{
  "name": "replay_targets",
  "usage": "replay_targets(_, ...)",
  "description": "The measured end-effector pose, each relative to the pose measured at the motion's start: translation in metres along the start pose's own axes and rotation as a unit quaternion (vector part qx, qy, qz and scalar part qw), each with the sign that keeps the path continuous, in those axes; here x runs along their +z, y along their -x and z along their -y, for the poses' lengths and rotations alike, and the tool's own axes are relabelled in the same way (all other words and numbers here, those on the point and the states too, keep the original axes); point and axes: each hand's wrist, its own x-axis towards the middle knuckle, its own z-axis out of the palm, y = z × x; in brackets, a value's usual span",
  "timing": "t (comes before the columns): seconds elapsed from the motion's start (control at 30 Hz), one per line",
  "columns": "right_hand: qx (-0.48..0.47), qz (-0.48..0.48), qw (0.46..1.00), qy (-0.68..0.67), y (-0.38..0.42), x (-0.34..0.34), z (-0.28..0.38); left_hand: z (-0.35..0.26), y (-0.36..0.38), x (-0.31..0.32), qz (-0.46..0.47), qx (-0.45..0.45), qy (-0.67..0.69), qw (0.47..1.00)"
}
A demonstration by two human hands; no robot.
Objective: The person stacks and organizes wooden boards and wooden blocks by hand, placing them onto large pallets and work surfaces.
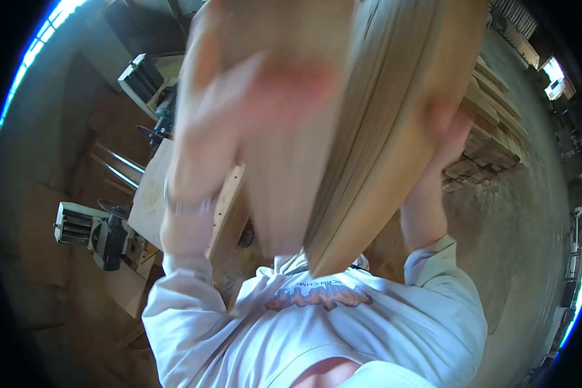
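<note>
A thick stack of long wooden boards [381, 136] rises close to the camera, its lower end near my chest. My left hand [239, 110] is blurred by motion and grips the stack from the left, its thumb lying across the broad face. On the right side, my right hand [446, 129] holds the outer board's edge, also smeared, with most of its fingers hidden behind the wood. The boards stand on edge side by side, tilted, with thin gaps between them. Their upper end runs out of the frame.
Piled timber [488, 129] lies on the floor at the right. Machines with dark wheels [110, 233] stand at the left beside a pale panel [152, 194]. A wooden beam with holes [226, 204] is near my left forearm.
</note>
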Motion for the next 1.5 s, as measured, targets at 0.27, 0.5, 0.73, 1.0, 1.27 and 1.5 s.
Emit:
replay_targets(0.27,0.003,-0.031,0.971,0.238,-0.232,-0.082,0.067,0.014,-0.234,0.07,0.07,-0.004,0.066,0.995)
replay_targets(0.5,0.215,0.055,0.938,0.266,-0.254,-0.186,0.065,0.205,-0.433,0.051,0.005,-0.031,-0.129,0.991)
replay_targets(0.73,0.272,0.007,0.897,0.348,-0.233,-0.163,0.015,0.155,-0.347,0.047,0.004,-0.277,-0.103,0.955)
replay_targets(1.0,0.291,0.231,0.886,-0.277,-0.234,-0.187,-0.035,0.138,-0.097,0.057,-0.14,0.141,-0.432,0.88)
replay_targets(1.27,0.207,0.117,0.97,-0.041,-0.28,-0.248,-0.074,0.171,-0.061,0.036,-0.308,0.261,-0.342,0.849)
replay_targets(1.5,-0.155,-0.034,0.921,0.356,-0.063,-0.039,0.008,0.217,0.095,0.013,-0.299,-0.099,-0.171,0.934)
